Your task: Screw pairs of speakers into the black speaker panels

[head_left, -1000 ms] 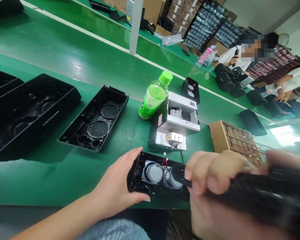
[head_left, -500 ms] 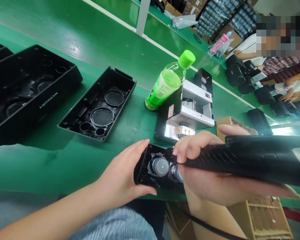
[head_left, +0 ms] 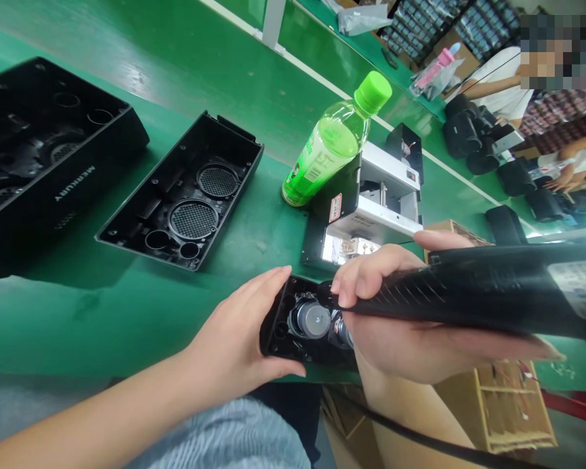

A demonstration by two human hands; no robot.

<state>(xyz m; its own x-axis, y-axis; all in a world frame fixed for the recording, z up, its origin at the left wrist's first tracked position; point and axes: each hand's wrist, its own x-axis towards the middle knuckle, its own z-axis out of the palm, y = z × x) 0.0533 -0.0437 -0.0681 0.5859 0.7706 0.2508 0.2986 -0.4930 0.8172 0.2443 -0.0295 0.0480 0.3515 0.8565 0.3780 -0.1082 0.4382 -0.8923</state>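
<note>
My left hand (head_left: pixel 234 329) is wrapped round the left end of a black speaker housing (head_left: pixel 300 352), thumb on the near side and fingers on the far side. Two round speaker drivers with metal backs sit in it; the left driver (head_left: pixel 315 320) shows fully, the right one partly behind my other hand. A black electric screwdriver (head_left: pixel 473 286) lies nearly level in my right hand (head_left: pixel 395 335), fingers closed round its front part. Its nose reaches the housing's far edge beside the left driver. The tip itself is hidden.
An open black housing with two grilles (head_left: pixel 149 205) lies on the green bench, left of a green-capped bottle (head_left: pixel 322 153) and a metal machine (head_left: pixel 371 212). A larger black housing (head_left: pixel 83 176) stands far left. A wooden rack (head_left: pixel 515 417) is lower right; co-workers sit beyond.
The view has shifted slightly, so the bench items sit a little higher and the housings further left. My right hand and the screwdriver appear slightly higher; both hands keep their grips.
</note>
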